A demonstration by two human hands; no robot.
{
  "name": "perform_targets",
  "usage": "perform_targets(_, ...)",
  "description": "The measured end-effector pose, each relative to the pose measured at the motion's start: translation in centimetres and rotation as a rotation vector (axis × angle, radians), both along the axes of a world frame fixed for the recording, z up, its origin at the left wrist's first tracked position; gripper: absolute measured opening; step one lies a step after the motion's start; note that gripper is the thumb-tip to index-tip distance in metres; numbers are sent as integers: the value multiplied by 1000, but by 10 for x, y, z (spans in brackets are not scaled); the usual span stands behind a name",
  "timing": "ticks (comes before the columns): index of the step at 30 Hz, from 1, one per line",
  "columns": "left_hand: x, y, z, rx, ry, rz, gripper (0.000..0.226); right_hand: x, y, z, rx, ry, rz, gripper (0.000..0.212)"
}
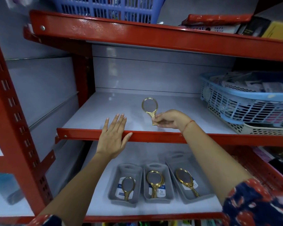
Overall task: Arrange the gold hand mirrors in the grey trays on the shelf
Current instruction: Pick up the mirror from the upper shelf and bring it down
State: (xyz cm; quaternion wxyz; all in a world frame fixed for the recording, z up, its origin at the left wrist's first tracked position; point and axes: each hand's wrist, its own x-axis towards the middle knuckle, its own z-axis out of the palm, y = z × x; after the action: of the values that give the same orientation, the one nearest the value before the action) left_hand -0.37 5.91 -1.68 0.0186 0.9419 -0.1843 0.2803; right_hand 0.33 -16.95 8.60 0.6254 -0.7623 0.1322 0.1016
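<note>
Gold hand mirrors number at least four: one [149,106] held upright over the middle shelf [95,134], the others in three grey trays on the shelf below, in the left tray [125,185], the middle tray [155,183], where there may be two stacked, and the right tray [189,180]. The right hand [168,119] pinches the raised mirror's handle between its fingertips. The left hand [112,136] lies flat, fingers spread, on the shelf's red front edge, just left of that mirror.

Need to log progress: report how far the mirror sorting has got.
Done: all three grey trays on the lower shelf hold mirrors; the middle seems to hold two. In hand: the right hand holds one gold mirror by its handle above the middle shelf. Left: placing it; left hand rests empty.
</note>
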Motion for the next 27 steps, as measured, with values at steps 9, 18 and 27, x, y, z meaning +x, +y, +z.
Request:
perform_targets(9, -3, 0, -2, 1, -8, -1, 82, -110, -3, -47, 253, 20, 207, 21)
perform_targets(18, 0, -3, -9, -51, -78, -2, 68, -120, 2, -168, 321, 350, 196, 19)
perform_targets(27, 14, -6, -23, -104, -273, -1, 58, -50, 49, -242, 342, 456, -10, 21)
